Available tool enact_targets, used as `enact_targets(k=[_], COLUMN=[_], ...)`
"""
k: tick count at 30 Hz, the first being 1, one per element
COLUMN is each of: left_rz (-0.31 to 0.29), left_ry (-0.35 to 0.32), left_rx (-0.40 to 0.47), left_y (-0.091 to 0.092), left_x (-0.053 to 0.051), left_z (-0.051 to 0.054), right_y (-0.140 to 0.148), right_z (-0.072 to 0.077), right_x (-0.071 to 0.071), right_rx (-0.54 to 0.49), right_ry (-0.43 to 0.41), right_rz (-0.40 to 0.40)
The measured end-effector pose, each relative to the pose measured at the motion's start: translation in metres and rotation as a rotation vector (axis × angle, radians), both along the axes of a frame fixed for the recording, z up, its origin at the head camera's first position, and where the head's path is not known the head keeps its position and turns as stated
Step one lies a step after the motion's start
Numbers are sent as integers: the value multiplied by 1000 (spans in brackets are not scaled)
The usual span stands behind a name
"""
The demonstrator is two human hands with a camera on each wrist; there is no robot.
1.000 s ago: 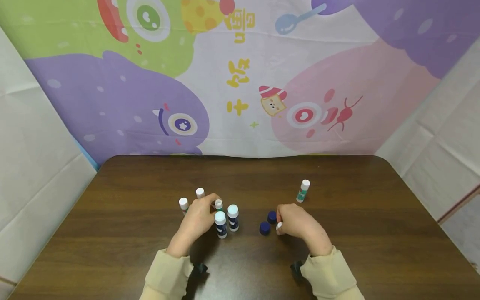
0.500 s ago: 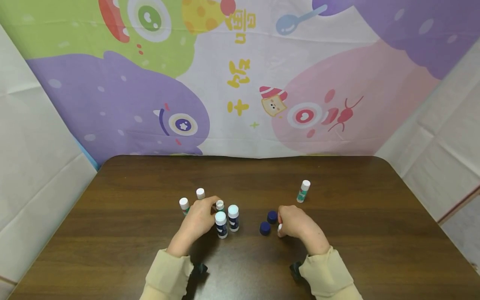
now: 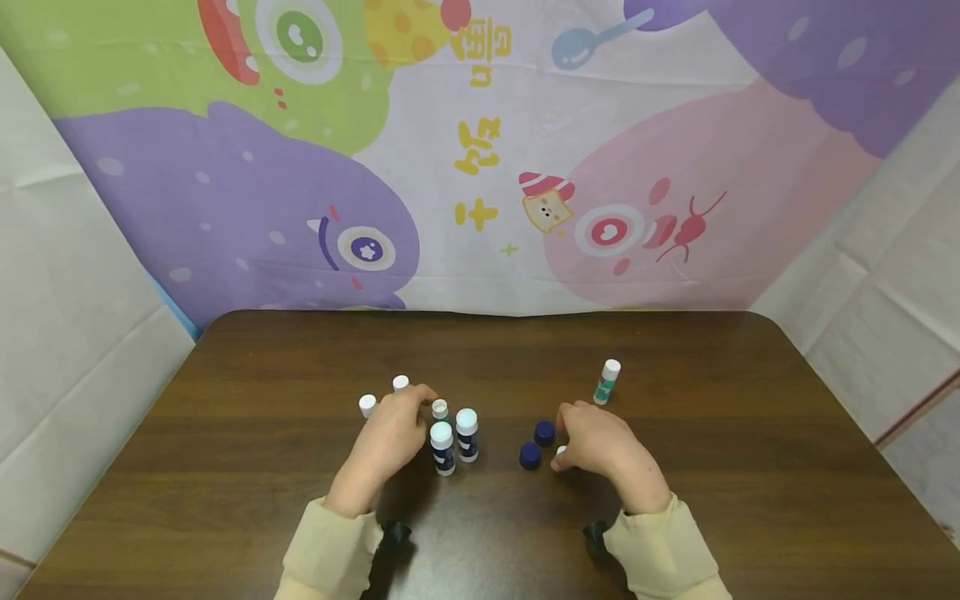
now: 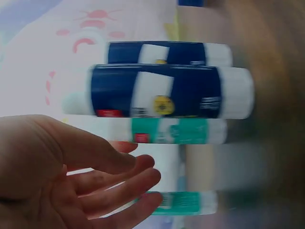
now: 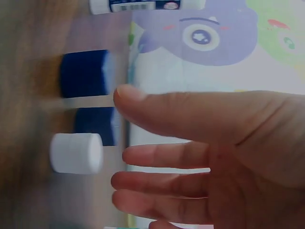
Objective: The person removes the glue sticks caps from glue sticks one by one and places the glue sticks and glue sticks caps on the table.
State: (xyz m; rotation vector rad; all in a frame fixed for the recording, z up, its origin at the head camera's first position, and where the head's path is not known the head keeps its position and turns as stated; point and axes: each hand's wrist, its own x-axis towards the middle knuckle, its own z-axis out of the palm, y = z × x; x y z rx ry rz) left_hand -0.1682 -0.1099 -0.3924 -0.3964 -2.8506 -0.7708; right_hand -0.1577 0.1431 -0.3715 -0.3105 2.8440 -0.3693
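Cap (image 5: 76, 152), small and white, stands upright on the table (image 3: 510, 533) just beyond the right hand's (image 3: 603, 446) fingertips. Thumb and fingers there are spread, holding nothing. The left hand (image 3: 388, 429) has loosely bent fingers beside the bare-topped green stick (image 4: 169, 131); nothing looks pinched, though whether a fingertip touches it I cannot tell.

Moving the right fingers straight up or down would suit best, since a sideways brush could tip the cap or push it into its neighbours. The left hand, too, should lift before going sideways, as the green stick looks narrow and easy to topple.

Two blue caps (image 3: 529, 456) (image 3: 543, 432) sit close by the white one. Two blue sticks (image 3: 443, 454) (image 3: 467, 442) crowd the green stick. Two white-topped sticks (image 3: 367, 406) (image 3: 401, 383) stand partly hidden beyond the left hand; a third white-topped stick (image 3: 606, 383) stands beyond the right. A printed cloth (image 3: 465, 267) hangs behind.
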Motion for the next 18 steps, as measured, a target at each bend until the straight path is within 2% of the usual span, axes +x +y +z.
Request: enact_targets(k=[7,10,13,18], left_rz=[66,103,141,167], left_ry=[183,205,122,-129], left_rx=[97,141,132,33], left_y=[-11,-21,-35,-51], left_x=[4,4,3,2], left_z=[20,27,28,24], right_y=[2,3,3,3], right_z=[14,19,22,25], right_x=[7,11,13,14], right_rx=[-8,-15,-19,-28], right_ry=[-9,-7,7,66], right_rz=[-18,-24,-25,-16])
